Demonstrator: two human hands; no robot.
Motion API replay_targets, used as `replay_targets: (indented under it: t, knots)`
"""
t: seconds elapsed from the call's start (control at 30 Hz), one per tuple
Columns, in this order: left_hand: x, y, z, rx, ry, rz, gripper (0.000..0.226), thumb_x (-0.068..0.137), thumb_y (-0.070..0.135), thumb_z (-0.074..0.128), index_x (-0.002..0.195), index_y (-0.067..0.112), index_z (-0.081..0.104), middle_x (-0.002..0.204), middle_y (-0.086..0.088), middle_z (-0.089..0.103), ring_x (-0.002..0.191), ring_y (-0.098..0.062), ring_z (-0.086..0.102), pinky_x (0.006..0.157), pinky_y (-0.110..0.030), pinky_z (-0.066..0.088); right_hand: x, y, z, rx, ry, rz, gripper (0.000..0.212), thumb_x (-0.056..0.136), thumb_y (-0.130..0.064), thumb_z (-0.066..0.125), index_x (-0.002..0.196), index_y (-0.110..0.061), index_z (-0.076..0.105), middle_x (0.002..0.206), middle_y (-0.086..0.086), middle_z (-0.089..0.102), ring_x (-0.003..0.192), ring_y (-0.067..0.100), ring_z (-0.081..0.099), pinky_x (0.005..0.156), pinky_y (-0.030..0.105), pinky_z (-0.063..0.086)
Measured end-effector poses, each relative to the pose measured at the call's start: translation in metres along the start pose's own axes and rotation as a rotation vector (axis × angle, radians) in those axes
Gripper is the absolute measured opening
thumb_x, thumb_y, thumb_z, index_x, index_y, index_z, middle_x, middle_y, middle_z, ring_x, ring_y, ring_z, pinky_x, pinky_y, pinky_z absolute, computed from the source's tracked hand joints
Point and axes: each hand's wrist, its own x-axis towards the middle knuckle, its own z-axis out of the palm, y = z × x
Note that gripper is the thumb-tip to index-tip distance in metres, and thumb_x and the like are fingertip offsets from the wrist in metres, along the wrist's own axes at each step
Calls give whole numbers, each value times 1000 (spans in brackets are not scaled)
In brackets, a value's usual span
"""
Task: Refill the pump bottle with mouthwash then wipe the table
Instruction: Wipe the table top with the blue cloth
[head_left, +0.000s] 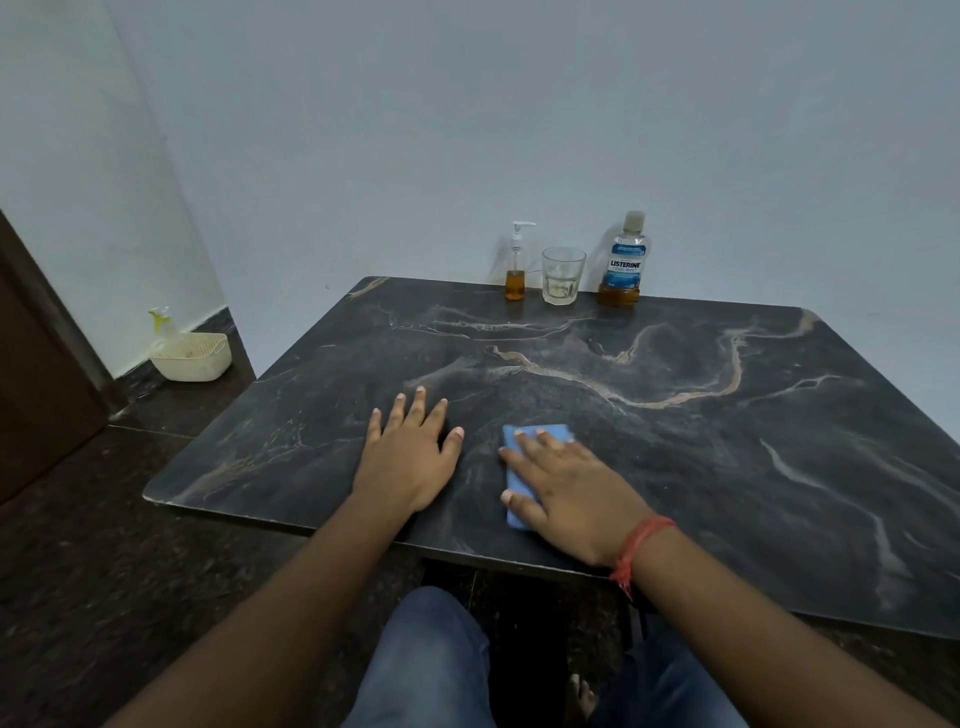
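Observation:
A small clear pump bottle (515, 270) with amber liquid in its lower part stands at the far edge of the dark marble table (727, 426). To its right stands the mouthwash bottle (622, 262), capped, with amber liquid low in it. My right hand (566, 486) lies flat on a folded blue cloth (519, 470) near the table's front edge, pressing it to the surface. My left hand (408, 452) rests flat on the table to the left of the cloth, fingers spread, holding nothing.
A drinking glass (562, 275) stands between the two bottles. On the floor at the left, a cream basket (195, 358) sits by the wall with a spray bottle (162, 322) behind it. A dark door (36, 374) is at the far left.

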Motion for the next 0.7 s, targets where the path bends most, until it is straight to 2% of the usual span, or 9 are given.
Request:
replay_targets:
  t: [0.1, 0.23, 0.27, 0.37, 0.4, 0.5, 0.57, 0.7]
  knots:
    - [1, -1, 1, 13, -21, -3, 67, 97, 60, 17, 156, 28, 24, 167, -3, 14, 153, -24, 11, 122, -48, 5, 3, 7, -4, -38, 32, 227, 65, 100, -56, 18, 157, -23, 17, 166, 3, 11, 152, 23, 6, 123, 43, 5]
    - [2, 0, 1, 21, -29, -6, 66, 97, 59, 21, 155, 29, 28, 166, -3, 19, 152, -24, 13, 122, -48, 8, -6, -21, 6, 3, 6, -35, 71, 94, -61, 10, 155, -26, 21, 165, 3, 16, 151, 25, 12, 121, 43, 6]
    - [2, 0, 2, 20, -30, -4, 65, 97, 58, 22, 155, 29, 28, 165, -3, 20, 152, -24, 13, 123, -48, 8, -5, -13, 2, -9, 2, -30, 70, 95, -60, 11, 155, -26, 21, 164, 3, 17, 151, 24, 13, 121, 42, 7]
    - [2, -1, 2, 23, -16, -3, 62, 99, 56, 22, 154, 29, 29, 165, -3, 21, 152, -24, 15, 123, -49, 10, 3, 13, -11, -43, 16, 229, 63, 102, -51, 18, 157, -20, 15, 165, 5, 11, 152, 25, 8, 123, 42, 7]
    - [2, -2, 2, 21, -14, -5, 62, 99, 55, 22, 154, 29, 30, 165, -3, 22, 152, -24, 15, 123, -49, 10, 2, 11, -12, -35, 18, 248, 63, 103, -50, 18, 157, -19, 15, 166, 6, 9, 152, 26, 6, 123, 43, 6]
    - [4, -2, 1, 1, -5, -9, 61, 100, 54, 23, 154, 27, 31, 164, -4, 23, 152, -23, 16, 123, -47, 10, -12, -20, 0, 2, 11, 8, 69, 97, -58, 12, 156, -23, 19, 165, 5, 14, 152, 27, 9, 122, 42, 5]
    - [5, -4, 0, -22, -3, -8, 60, 101, 53, 23, 155, 26, 30, 164, -5, 24, 152, -23, 17, 123, -47, 10, -20, -17, -1, -9, -6, -44, 71, 95, -61, 9, 156, -25, 20, 164, 3, 17, 151, 24, 12, 121, 39, 5]
    - [3, -23, -3, 5, -17, -21, 62, 101, 56, 19, 155, 27, 27, 165, -5, 21, 152, -25, 14, 121, -50, 7, -10, 10, -11, -91, 21, 254, 64, 102, -52, 16, 157, -19, 14, 165, 6, 11, 152, 26, 9, 123, 43, 9]
